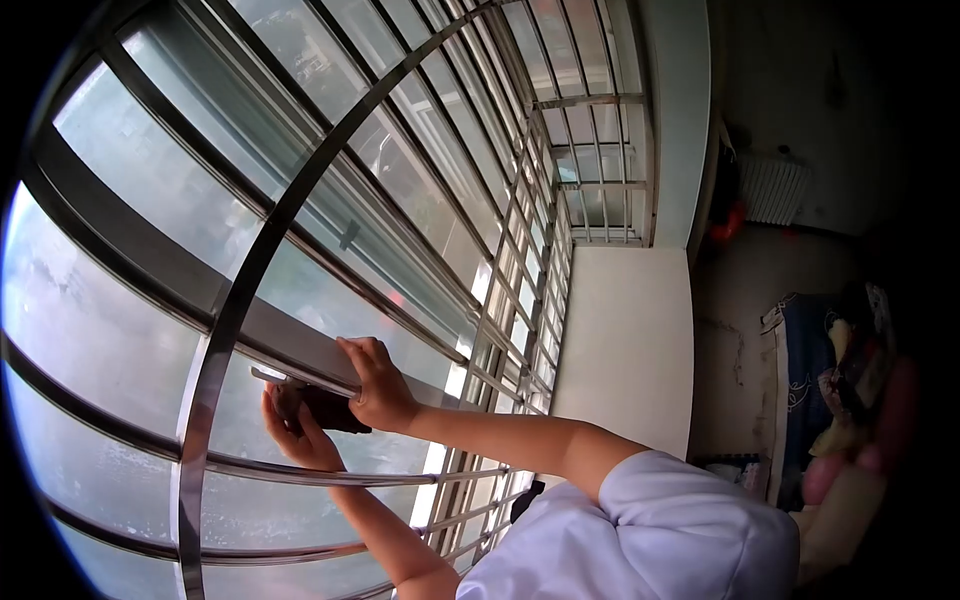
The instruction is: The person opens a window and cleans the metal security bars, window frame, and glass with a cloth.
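My left hand (302, 438) is beyond the metal bars, against the window glass (240, 415). Its fingers curl round a dark brown object (338, 410), perhaps a cloth, beside a small pale piece (267, 375) on the window frame. Just right of it and a little higher, my right hand (382, 388) is wrapped round a metal bar (290, 362) near the grey frame edge. The dark object lies between the two hands, and part of it is hidden by them.
Curved metal bars cross the window, with a broad upright band (232, 320) at the left. A pale ledge (625, 340) runs along the right. Farther right are a white radiator (773, 190) and a dark blue patterned fabric (810, 350) with a heap of items.
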`<state>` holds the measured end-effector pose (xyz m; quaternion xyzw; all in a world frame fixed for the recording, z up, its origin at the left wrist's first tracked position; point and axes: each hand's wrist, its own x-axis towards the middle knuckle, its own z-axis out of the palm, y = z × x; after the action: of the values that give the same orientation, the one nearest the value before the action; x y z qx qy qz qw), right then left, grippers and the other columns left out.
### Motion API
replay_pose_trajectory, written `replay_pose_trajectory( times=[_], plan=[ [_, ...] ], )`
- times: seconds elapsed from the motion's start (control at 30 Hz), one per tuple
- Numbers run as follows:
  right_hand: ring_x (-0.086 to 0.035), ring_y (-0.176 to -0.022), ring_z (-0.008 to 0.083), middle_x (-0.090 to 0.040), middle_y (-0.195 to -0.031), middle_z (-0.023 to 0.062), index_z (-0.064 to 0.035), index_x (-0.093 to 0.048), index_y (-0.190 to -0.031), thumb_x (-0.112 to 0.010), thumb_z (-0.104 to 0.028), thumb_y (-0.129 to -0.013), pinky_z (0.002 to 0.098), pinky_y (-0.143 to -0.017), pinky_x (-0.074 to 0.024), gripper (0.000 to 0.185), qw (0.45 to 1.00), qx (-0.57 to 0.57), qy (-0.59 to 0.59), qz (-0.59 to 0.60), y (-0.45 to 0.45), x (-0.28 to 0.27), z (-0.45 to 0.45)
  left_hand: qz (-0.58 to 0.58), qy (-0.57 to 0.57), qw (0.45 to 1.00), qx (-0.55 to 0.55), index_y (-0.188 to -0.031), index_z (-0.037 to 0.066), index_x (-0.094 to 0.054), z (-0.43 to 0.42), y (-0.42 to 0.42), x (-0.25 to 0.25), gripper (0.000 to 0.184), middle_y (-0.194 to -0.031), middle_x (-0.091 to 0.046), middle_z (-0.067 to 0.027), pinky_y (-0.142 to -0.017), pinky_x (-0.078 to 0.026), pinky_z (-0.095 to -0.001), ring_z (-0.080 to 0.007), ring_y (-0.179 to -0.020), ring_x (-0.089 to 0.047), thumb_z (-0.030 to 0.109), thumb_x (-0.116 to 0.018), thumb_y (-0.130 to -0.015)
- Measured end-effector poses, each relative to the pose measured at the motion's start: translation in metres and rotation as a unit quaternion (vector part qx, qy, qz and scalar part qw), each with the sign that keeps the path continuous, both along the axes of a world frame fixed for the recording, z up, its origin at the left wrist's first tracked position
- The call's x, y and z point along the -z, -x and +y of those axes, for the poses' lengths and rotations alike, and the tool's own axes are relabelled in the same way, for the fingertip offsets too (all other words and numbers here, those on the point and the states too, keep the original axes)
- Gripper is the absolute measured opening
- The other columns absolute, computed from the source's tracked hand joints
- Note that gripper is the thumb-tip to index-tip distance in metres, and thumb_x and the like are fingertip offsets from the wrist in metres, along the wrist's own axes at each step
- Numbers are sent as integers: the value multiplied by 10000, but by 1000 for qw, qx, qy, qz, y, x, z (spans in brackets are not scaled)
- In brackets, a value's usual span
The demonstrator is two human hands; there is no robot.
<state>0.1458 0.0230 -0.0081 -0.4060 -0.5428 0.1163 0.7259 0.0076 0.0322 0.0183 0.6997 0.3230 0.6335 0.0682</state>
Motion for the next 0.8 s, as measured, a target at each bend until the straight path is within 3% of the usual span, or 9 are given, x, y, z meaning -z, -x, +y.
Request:
replay_pose_trajectory(
  times=[0.2, 0.27, 0.33, 0.4, 0.47, 0.57, 0.8],
  plan=[
    [-450, -1122, 397, -459, -1220, 194, 36, -412, -1315, -553, 90, -640, 433, -972, -415, 692, 1000, -4, -10, 22, 1, 1, 1, 86, 66, 991, -76, -1440, 34, -321, -9, 1, 8, 568, -1255, -538, -147, -973, -429, -330, -223, -1128, -537, -22, -530, -915],
    [-448, -1122, 399, -458, -1223, 196, 39, -410, -1316, -555, 86, -643, 436, -975, -411, 690, 1000, -6, -8, 27, 1, 1, 1, 8, 179, 976, 124, -1453, 47, -292, -6, 8, 32, 603, -1219, -564, -145, -967, -432, -317, -202, -1093, -559, -46, -529, -906],
    [-446, -1123, 401, -457, -1225, 199, 42, -407, -1317, -558, 81, -646, 439, -979, -406, 689, 999, -9, -6, 33, 1, 1, 0, 5, 191, 973, 126, -1456, 33, -266, -9, 5, 39, 608, -1209, -586, -146, -977, -434, -320, -196, -1095, -571, -69, -510, -908],
    [-443, -1122, 404, -453, -1233, 203, 53, -397, -1323, -557, 76, -636, 440, -990, -395, 706, 1000, -7, -19, 21, -2, 0, 0, -53, 103, 992, 46, -1417, 4, -304, -8, 1, 39, 564, -1290, -543, -179, -988, -447, -325, -225, -1146, -559, -112, -481, -895],
    [-450, -1108, 400, -458, -1222, 207, 67, -402, -1307, -552, 84, -625, 438, -985, -395, 698, 1000, -5, -19, 21, -4, -1, -2, -80, 75, 993, 41, -1309, -22, -439, -3, 10, 33, 408, -1349, -507, -168, -1046, -416, -367, -245, -1206, -518, -85, -483, -908],
    [-456, -1090, 399, -462, -1209, 213, 83, -404, -1294, -546, 93, -609, 438, -977, -394, 699, 1000, -4, -24, 19, -5, -4, -3, -112, 48, 988, 96, -1253, -28, -519, -5, 9, 9, 362, -1365, -497, -169, -1079, -376, -395, -272, -1230, -497, -67, -519, -893],
    [-449, -1103, 399, -441, -1237, 212, 68, -383, -1330, -602, 70, -603, 442, -987, -390, 759, 1000, -11, -23, 13, -3, 3, 2, -105, 198, 962, 155, -1436, 44, -305, -11, 5, 6, 667, -1346, -498, -148, -1038, -396, -333, -213, -1206, -501, -112, -575, -847]
  ],
)
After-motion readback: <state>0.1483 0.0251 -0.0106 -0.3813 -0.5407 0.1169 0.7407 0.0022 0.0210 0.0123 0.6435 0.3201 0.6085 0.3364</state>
